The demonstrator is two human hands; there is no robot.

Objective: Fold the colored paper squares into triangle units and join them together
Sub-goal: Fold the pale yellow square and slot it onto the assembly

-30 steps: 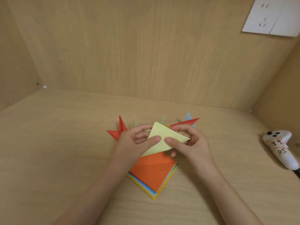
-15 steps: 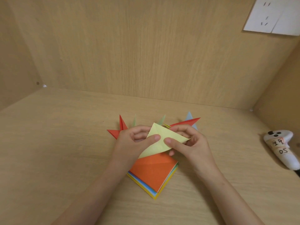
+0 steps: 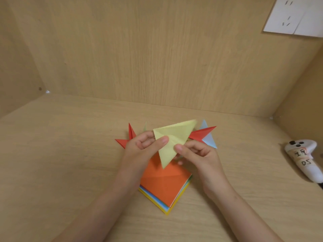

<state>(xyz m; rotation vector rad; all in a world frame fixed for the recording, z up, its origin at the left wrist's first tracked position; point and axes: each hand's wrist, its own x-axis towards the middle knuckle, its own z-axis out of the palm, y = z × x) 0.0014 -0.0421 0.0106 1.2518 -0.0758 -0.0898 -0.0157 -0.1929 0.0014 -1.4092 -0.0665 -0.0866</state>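
Holding a pale yellow sheet (image 3: pixel 174 137), part folded, clear of the bench (image 3: pixel 61 154), both hands work at its middle. The left hand (image 3: pixel 139 151) pinches it, thumb on the near face and fingers curled behind. The right hand (image 3: pixel 197 154) pinches the right-hand edge between thumb and forefinger, the other fingers curled under.

The sheet's lower point hangs over the stack of squares (image 3: pixel 164 186), orange uppermost, which lies on the bench beneath the hands. Judgement: the raised grip gives access to both faces for setting a crease, and the stack sits close for ready supply. This unit is not yet finished.

Red points (image 3: pixel 201 134) and a light blue point (image 3: pixel 208 138) fan out behind the hands, partly hidden; whether they are joined cannot be told. A white controller (image 3: pixel 304 158) lies well apart, at the right.
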